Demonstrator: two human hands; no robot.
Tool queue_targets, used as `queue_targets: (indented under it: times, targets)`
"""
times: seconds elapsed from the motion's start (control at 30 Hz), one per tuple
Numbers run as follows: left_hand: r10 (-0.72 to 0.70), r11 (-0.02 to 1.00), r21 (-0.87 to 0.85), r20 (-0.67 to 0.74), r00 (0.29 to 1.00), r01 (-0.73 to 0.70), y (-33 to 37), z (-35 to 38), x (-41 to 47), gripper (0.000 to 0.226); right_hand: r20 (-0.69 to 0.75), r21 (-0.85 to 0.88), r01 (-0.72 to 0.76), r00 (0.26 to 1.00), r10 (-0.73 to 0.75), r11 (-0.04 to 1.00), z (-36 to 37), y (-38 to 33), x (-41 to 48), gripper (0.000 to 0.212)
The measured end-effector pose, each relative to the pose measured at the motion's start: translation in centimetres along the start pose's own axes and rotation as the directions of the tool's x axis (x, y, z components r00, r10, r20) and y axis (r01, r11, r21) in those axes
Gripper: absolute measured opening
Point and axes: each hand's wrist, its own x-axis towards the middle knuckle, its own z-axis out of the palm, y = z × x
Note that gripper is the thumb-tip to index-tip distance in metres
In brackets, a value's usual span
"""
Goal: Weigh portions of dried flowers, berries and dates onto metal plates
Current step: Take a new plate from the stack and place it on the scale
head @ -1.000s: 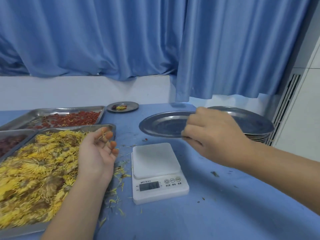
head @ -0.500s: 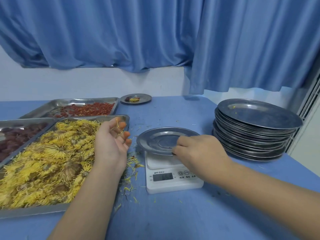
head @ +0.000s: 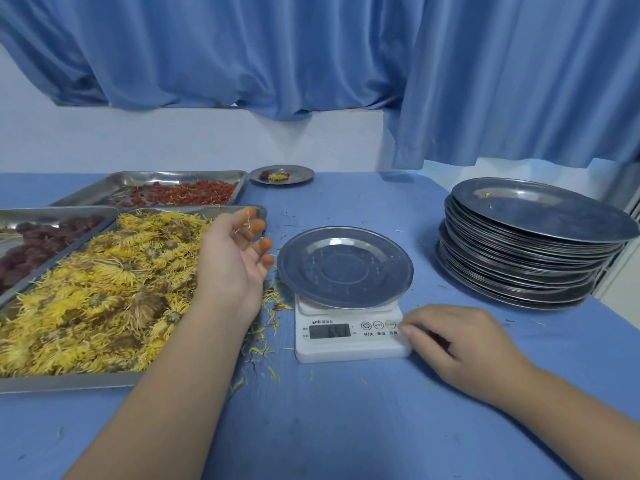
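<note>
Plainly, the metal plate [head: 344, 266] sits bare on the white scale [head: 349, 341], its rim overhanging the platform on all sides and hiding most of it. The scale's display shows digits too blurred to read.

The right hand [head: 453, 344] rests on the blue worktop [head: 346, 427] at the scale's front right corner. Its fingers [head: 407, 329] are curled under, one tip touching the scale beside the rightmost button. Seen from the back of the hand, it is impossible to tell whether they press or grip the edge.

The left hand [head: 235, 261] hovers palm-up over the right edge of the tray of dried yellow flowers [head: 86, 306]. Its fingers are loosely curled and hold nothing firmly, though a few petals cling to the orange-stained tips.

The tray of dates [head: 41, 237] is cut off at the left edge, and the tray of red berries [head: 180, 194] lies behind. A small plate [head: 282, 174] far back carries a mixed portion too small to sort out. The stack of plates [head: 526, 258] stands well to the right of the scale, with loose petals scattered on the worktop between the flower tray and the scale.
</note>
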Motion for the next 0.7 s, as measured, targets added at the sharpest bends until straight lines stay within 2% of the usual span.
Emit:
queue_targets:
  times: [0.27,0.7]
  targets:
    - [0.007,0.999,0.043,0.032,0.999,-0.008,-0.51,-0.1,0.24,0.01,0.166,-0.007,-0.056,0.984,0.057,0.998,0.47,0.16,0.21,0.039]
    - [0.012,0.994,0.104,0.024,1.0,-0.015,-0.89,-0.07,0.1,0.011,0.169,0.038,-0.043,0.985,0.036,0.998,0.28,-0.21,0.18,0.047]
